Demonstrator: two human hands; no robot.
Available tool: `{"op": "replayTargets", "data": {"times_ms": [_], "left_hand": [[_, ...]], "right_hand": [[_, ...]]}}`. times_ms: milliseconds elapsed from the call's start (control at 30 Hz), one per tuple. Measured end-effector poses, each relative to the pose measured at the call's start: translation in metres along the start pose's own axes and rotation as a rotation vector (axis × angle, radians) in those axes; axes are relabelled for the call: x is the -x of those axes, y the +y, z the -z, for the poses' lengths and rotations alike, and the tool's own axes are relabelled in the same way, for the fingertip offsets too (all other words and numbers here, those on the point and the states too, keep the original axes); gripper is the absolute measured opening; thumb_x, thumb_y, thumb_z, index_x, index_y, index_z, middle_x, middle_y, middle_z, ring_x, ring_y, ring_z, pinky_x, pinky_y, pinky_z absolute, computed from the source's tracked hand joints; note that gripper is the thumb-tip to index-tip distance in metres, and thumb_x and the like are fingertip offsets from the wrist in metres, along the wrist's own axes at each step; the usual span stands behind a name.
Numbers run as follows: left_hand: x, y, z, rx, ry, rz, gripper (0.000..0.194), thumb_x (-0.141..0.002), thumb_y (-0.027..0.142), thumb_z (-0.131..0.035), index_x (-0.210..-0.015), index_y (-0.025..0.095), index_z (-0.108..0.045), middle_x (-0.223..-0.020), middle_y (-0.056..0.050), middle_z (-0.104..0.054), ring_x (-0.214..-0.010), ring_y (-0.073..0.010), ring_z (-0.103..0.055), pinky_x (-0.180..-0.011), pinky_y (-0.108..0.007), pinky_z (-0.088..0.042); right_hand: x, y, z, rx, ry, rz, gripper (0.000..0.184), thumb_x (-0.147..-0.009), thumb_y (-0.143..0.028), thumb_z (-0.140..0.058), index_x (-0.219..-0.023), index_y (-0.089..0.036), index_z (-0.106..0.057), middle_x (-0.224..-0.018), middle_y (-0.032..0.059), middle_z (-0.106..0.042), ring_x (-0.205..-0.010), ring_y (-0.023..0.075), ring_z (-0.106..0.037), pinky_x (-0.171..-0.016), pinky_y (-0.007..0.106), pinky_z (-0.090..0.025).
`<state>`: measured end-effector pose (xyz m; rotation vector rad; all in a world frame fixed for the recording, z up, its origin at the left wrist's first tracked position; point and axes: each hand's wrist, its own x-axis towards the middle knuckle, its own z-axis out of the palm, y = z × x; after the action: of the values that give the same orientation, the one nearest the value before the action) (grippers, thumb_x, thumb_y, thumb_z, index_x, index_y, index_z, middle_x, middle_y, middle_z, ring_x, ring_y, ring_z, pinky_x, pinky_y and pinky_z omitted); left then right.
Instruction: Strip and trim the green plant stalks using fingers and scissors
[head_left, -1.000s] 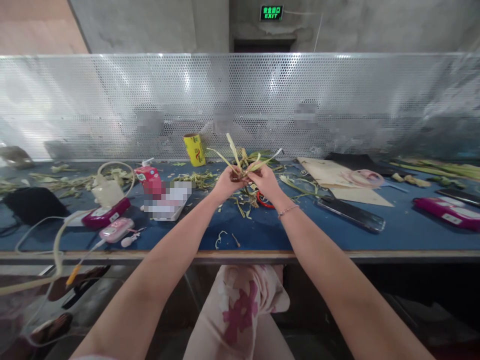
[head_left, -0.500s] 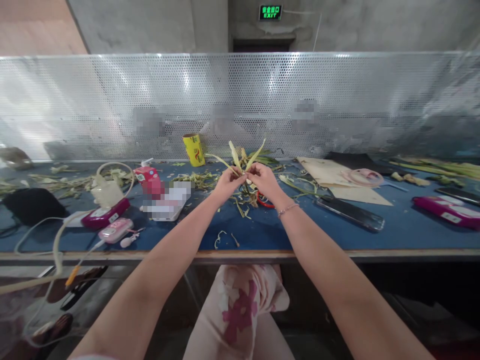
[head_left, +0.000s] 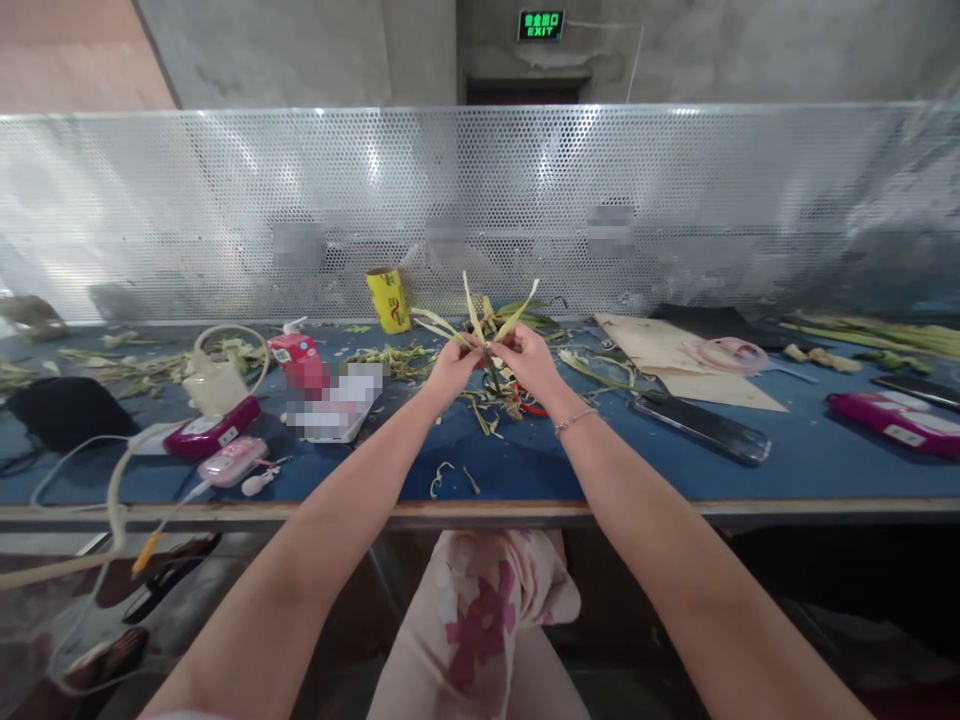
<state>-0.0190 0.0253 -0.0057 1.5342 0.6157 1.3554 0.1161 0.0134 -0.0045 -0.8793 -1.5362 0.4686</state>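
Observation:
Over the middle of the blue table, my left hand point(head_left: 453, 366) and my right hand point(head_left: 527, 362) meet with pinched fingers around a plant stem point(head_left: 493, 380). Long pale yellow-green leaves point(head_left: 474, 308) fan up and outward from between the fingertips. The dark stem points down below the hands. Which fingers hold which leaf is too small to make out. Beneath lie plant scraps point(head_left: 489, 415) and a red-handled tool point(head_left: 531, 400), partly hidden by my right hand.
A yellow cardboard tube point(head_left: 388, 300) stands behind the hands. To the left are a white box point(head_left: 337, 405), a pink carton point(head_left: 298, 362) and a cabled pink device point(head_left: 232, 461). A black phone point(head_left: 705, 428) and brown paper point(head_left: 652, 350) lie right. A perforated metal screen point(head_left: 480, 200) rises behind.
The pale leaves have spread into narrower strips, and the right one leans slightly further out. Both hands stay in nearly the same place, still pinching the plant.

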Motion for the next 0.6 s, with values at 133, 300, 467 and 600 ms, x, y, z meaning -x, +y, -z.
{"op": "replayTargets", "data": {"times_ms": [133,300,467,600], "left_hand": [[-0.0022,-0.0032,0.0009,-0.003,-0.003,0.01,0.013,-0.074,0.02,-0.058,-0.071,0.015,-0.046,-0.064,0.003,-0.053,-0.062,-0.0068,-0.053,-0.071,-0.026,-0.047],[-0.0049,-0.0058,0.0016,0.034,-0.027,0.036,0.017,-0.074,0.024,-0.06,-0.071,0.016,-0.045,-0.066,0.002,-0.055,-0.063,-0.0081,-0.054,-0.075,-0.029,-0.047],[-0.003,-0.0029,0.0021,0.106,-0.026,0.047,0.017,-0.074,0.024,-0.06,-0.072,0.016,-0.045,-0.067,0.003,-0.052,-0.066,-0.0081,-0.055,-0.085,-0.034,-0.045],[-0.0003,0.0005,0.002,0.158,-0.052,0.036,0.018,-0.072,0.025,-0.062,-0.072,0.016,-0.047,-0.069,0.002,-0.053,-0.071,-0.009,-0.056,-0.089,-0.035,-0.043]], "right_hand": [[-0.0006,-0.0009,-0.0003,-0.037,0.015,-0.035,0.016,-0.068,-0.031,-0.059,-0.07,-0.019,-0.048,-0.066,-0.0008,-0.053,-0.06,0.0124,-0.051,-0.058,0.029,-0.044],[-0.001,-0.0004,-0.0015,-0.093,0.03,-0.069,0.019,-0.066,-0.033,-0.061,-0.07,-0.019,-0.048,-0.063,-0.0012,-0.054,-0.058,0.013,-0.052,-0.056,0.03,-0.046],[-0.0037,0.0066,-0.0008,-0.212,0.104,-0.138,0.019,-0.066,-0.033,-0.061,-0.073,-0.02,-0.048,-0.07,0.0003,-0.055,-0.065,0.0164,-0.056,-0.062,0.035,-0.049],[-0.0044,0.0059,-0.0005,-0.342,0.126,-0.203,0.018,-0.065,-0.028,-0.061,-0.073,-0.02,-0.047,-0.069,-0.0014,-0.054,-0.066,0.0151,-0.057,-0.066,0.035,-0.05]]}}
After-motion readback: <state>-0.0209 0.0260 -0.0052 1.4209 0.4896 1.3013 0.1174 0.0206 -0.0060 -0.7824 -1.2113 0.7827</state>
